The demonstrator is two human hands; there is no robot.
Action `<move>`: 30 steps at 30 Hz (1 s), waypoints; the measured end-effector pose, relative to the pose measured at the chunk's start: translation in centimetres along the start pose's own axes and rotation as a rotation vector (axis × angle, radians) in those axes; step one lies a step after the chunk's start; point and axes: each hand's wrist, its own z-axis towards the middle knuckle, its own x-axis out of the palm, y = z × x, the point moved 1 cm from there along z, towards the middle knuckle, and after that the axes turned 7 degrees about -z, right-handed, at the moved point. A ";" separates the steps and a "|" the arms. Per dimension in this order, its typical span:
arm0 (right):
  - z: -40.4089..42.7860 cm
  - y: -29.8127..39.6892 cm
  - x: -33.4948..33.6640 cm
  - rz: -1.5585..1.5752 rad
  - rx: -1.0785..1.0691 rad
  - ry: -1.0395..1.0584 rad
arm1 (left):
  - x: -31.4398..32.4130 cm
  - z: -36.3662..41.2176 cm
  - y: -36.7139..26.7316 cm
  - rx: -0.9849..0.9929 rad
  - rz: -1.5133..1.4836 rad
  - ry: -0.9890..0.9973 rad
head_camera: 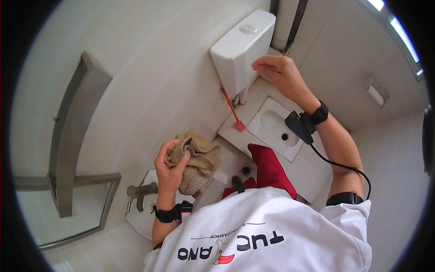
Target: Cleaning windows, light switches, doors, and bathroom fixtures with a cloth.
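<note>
My left hand (171, 170) grips a bunched tan towel-like cloth (202, 159), its thumb pressed into the folds. The cloth hangs beside the white washbasin (139, 222) and its metal faucet (142, 192). Higher and to the right, my right hand (280, 69) is raised in front of the white toilet cistern (243, 51). Its fingers are loosely bent, with nothing visible in them; whether it touches the cistern is unclear. Below that arm lies a white squat toilet pan (277, 127) set in a tiled step.
A red-handled brush or scraper (234, 110) leans by the wall below the cistern. A floor drain (245, 169) lies near my red trouser leg (270, 166). On the left wall are a metal-framed mirror (110, 200) and a grey metal fixture (76, 129). A black cable (336, 164) runs along my right arm.
</note>
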 end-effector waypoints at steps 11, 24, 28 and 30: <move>12.8 -15.3 1.0 -0.669 -0.345 0.005 | 5.4 2.4 -3.5 -0.132 0.163 -0.168; 19.1 -15.6 2.1 -0.863 -0.437 0.442 | 9.8 -1.6 -10.3 -0.431 0.146 -0.675; 18.8 -16.3 1.8 -0.801 -0.376 0.460 | 11.7 -0.2 -10.0 -0.454 0.097 -0.616; 18.6 -16.2 1.9 -0.793 -0.381 0.417 | 11.9 0.2 -9.5 -0.438 0.110 -0.597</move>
